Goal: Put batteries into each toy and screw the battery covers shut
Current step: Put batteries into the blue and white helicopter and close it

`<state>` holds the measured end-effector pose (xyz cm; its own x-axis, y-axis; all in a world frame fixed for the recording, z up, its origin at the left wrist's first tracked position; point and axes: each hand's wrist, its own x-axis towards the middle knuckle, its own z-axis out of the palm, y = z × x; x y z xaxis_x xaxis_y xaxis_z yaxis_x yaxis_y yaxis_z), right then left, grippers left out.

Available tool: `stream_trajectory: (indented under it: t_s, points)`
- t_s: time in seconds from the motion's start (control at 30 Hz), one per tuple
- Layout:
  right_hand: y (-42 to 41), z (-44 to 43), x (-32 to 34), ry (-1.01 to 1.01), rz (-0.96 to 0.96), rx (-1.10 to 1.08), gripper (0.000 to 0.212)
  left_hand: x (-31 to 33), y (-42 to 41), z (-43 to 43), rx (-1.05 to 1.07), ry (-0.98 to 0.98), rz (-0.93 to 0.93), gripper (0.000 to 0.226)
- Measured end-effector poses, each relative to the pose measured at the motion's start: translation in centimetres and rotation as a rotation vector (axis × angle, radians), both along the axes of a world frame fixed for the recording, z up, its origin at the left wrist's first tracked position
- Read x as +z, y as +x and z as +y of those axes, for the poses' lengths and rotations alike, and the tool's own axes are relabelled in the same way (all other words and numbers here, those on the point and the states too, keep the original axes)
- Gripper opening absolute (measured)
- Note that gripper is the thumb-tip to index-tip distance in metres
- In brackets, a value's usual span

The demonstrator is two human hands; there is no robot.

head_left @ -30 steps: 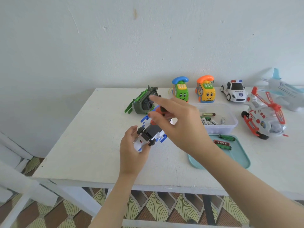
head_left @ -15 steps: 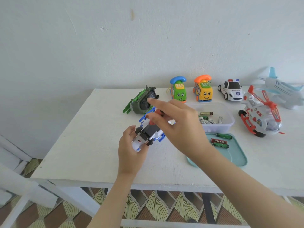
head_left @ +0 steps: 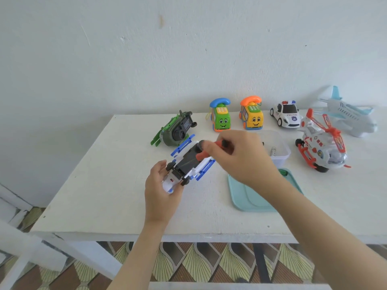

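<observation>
Teal tray (head_left: 247,195) on white table (head_left: 104,195), patterned floor tiles (head_left: 199,262) below

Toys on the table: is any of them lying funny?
Yes. The green toy lies tipped over, dark underside showing, while the police car stands upright. The blue toy is belly-up too, but the left hand holds it so.

A household room, to judge by its furnishings: a white-painted table (head_left: 100,185) stands against a bare, marked plaster wall (head_left: 146,59), above floor tiles (head_left: 209,262) patterned in brown and yellow-green fans. Along the table's far edge sit a green telephone car (head_left: 221,118), a yellow telephone car (head_left: 252,117), a police car (head_left: 285,116) and a toy airliner (head_left: 351,119).
</observation>
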<state>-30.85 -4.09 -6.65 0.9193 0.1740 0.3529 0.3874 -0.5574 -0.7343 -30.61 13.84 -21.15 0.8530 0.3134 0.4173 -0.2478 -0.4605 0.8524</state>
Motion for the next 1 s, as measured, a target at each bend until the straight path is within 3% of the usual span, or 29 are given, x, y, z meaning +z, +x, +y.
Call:
stream_trajectory:
  t_s: [0.17, 0.23, 0.47, 0.73, 0.87, 1.0]
  points:
    - [0.0, -4.3, -1.6, 0.217, 0.002, -0.164, 0.013, -0.2, 0.0, 0.0, -0.021, -0.019, 0.007, 0.065]
    - [-0.1, -5.8, -3.0, 0.172, 0.011, -0.255, 0.007, -0.1, -0.1, 0.0, -0.026, -0.026, 0.008, 0.065]
    - [-0.5, -9.5, -9.0, -0.152, 0.203, -0.344, 0.012, 0.5, -0.1, -0.2, -0.047, -0.048, -0.006, 0.063]
    - [0.2, -9.7, -11.0, -0.504, 0.169, -0.301, 0.012, 0.4, 0.0, -0.2, -0.049, -0.022, -0.019, 0.059]
    - [0.4, -9.7, -11.2, -0.555, 0.103, -0.311, 0.020, 0.2, 0.0, -0.1, -0.029, 0.004, 0.003, 0.060]
    - [0.2, -8.8, -11.0, -0.463, -0.045, -0.317, 0.030, 0.5, -0.2, 0.1, 0.005, 0.009, 0.019, 0.068]
